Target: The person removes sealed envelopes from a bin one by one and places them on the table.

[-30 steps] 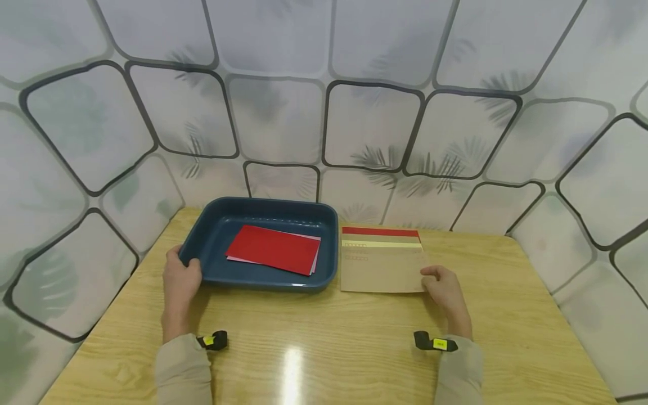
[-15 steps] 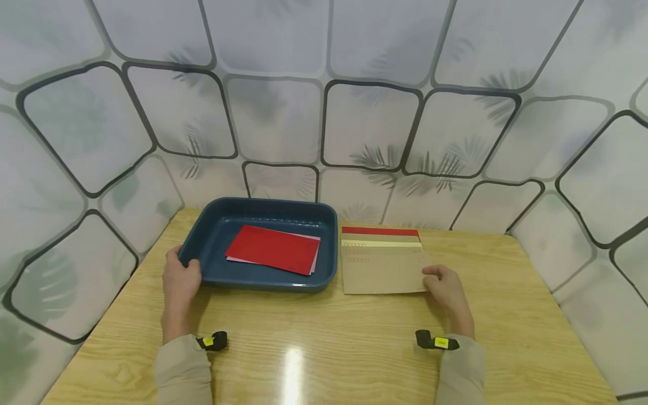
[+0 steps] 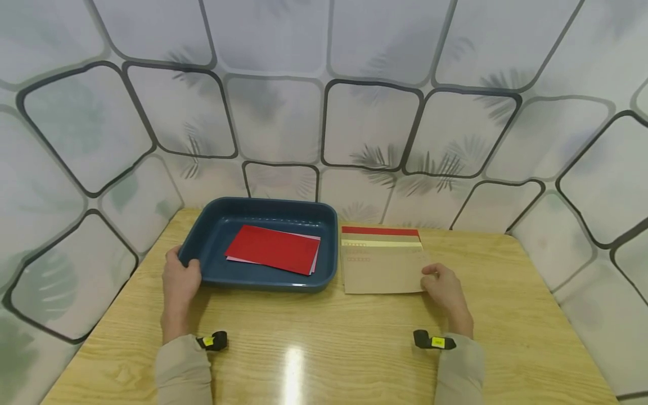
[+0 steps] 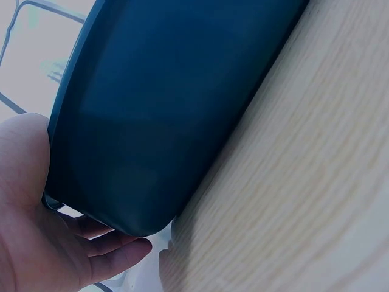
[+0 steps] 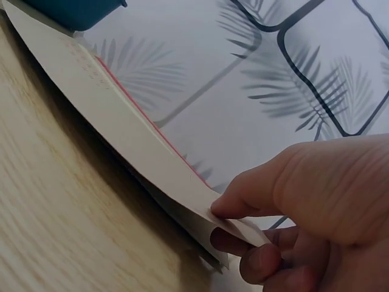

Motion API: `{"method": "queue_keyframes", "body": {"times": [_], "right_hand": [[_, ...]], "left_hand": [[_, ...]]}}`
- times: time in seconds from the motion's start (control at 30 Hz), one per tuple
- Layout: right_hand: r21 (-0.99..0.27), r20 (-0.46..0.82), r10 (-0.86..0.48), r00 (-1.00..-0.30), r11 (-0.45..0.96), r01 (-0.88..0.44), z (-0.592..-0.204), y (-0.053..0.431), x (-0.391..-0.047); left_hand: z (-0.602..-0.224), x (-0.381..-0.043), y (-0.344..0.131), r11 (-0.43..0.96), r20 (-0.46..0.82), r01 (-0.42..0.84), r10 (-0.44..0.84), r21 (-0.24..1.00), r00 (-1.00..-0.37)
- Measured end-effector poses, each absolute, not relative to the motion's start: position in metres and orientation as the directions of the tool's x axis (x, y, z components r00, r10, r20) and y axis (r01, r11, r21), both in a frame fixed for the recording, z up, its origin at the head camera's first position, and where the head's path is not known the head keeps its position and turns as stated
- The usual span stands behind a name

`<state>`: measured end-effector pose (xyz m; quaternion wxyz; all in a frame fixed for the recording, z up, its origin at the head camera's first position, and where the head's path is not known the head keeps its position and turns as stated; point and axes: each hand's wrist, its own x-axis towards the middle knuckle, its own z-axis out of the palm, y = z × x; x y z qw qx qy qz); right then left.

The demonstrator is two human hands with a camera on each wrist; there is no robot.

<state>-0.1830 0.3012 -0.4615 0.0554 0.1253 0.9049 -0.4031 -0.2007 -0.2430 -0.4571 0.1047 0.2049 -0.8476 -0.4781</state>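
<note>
My left hand [image 3: 181, 278] grips the left front corner of a dark blue rectangular tray [image 3: 263, 281], thumb over the rim; in the left wrist view its fingers [image 4: 121, 255] curl beneath the edge. Inside the tray lies a red envelope [image 3: 273, 248] over paler ones. My right hand [image 3: 444, 289] pinches the right edge of a brown kraft envelope [image 3: 382, 275], on top of a fanned stack. In the right wrist view the thumb [image 5: 243, 188] presses on the envelope's corner, fingers beneath, and that end is bent up off the table. Red, tan and yellow strips [image 3: 379, 231] show behind it.
The tray and the stack stand side by side on a wooden table [image 3: 329, 349], toward its far edge. A patterned wall [image 3: 283, 118] rises directly behind and along both sides. Light glares on the table's front part.
The top brown envelope has slid slightly right and toward me with my right hand, covering the stack a little less evenly. My left hand and the tray have stayed put.
</note>
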Motion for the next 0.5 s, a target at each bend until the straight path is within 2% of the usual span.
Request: {"method": "queue_keyframes", "body": {"times": [0.2,0.5], "right_hand": [[-0.69,-0.229,0.169,-0.959,0.666,0.282,-0.4625,0.2991,-0.1827],[-0.603,-0.184,0.161,-0.97,0.76,0.241,-0.4632,0.2951,-0.1836]], "left_hand": [[-0.4564,-0.2005,-0.2424,0.457,-0.034,-0.258,-0.442,0.851,-0.896],[-0.4564,-0.2002,-0.243,0.451,-0.026,-0.248,-0.444,0.857,-0.896]]}}
